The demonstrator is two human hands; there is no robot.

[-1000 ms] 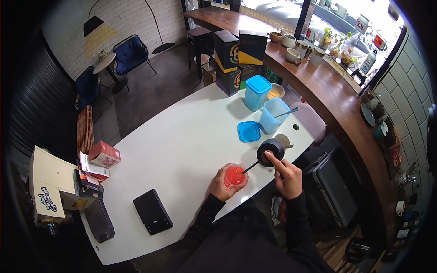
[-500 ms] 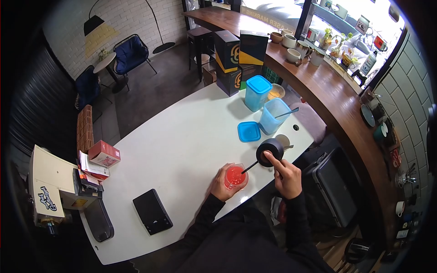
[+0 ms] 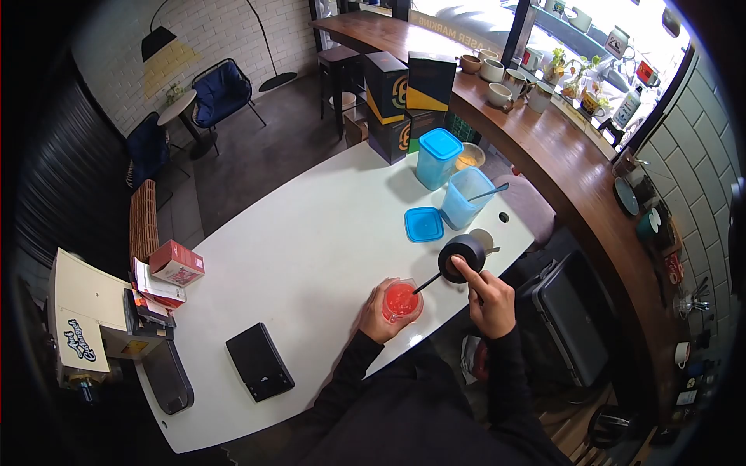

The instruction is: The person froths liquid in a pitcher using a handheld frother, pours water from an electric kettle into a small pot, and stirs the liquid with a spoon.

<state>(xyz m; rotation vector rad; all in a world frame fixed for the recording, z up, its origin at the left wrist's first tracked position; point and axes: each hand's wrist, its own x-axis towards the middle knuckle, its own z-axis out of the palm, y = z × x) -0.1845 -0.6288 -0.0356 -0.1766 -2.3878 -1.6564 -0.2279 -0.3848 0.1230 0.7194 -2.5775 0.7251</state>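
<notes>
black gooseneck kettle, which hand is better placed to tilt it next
Right, it seems: the right hand holds the black gooseneck kettle, its spout pointing to the glass, while the left hand is occupied holding that glass.

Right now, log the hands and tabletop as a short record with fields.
Left hand: around clear cup of red liquid
Right hand: holding round black kettle, thin spout reaching over the cup
Beyond kettle: square blue lid; open translucent-blue container
Left part of table: flat black rectangular object
Surface: glossy white tabletop
</notes>
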